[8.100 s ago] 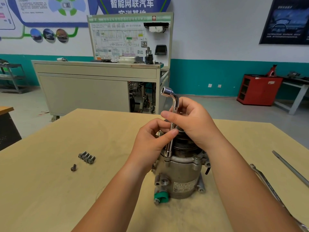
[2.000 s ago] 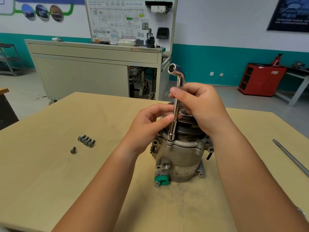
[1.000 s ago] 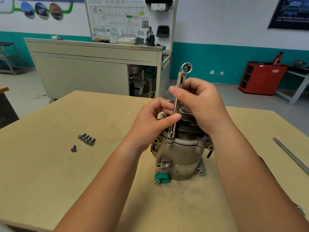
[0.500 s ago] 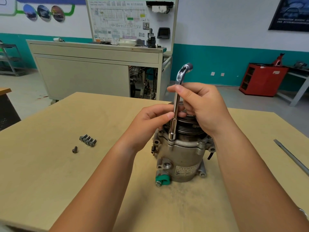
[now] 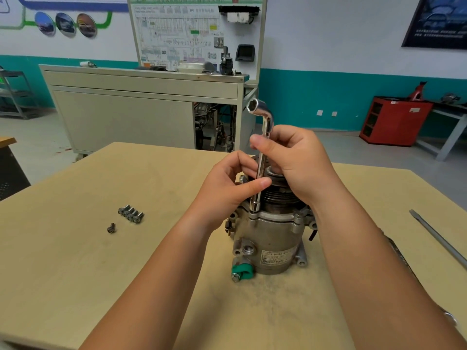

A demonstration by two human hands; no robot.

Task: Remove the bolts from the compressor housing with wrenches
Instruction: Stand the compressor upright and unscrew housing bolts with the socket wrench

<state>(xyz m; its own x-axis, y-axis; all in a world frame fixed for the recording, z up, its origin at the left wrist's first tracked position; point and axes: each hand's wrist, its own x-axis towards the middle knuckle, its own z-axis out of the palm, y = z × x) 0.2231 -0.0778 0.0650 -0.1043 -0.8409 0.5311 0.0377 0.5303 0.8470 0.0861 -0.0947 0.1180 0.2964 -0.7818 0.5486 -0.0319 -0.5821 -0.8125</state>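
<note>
Your right hand curls round the upper shaft of the L-shaped socket wrench. Your left hand pinches its lower shaft between thumb and fingers. The wrench stands upright, its bottom socket on the flange of the compressor housing, mid-worktop. Loose bolts lie well to its left.
</note>
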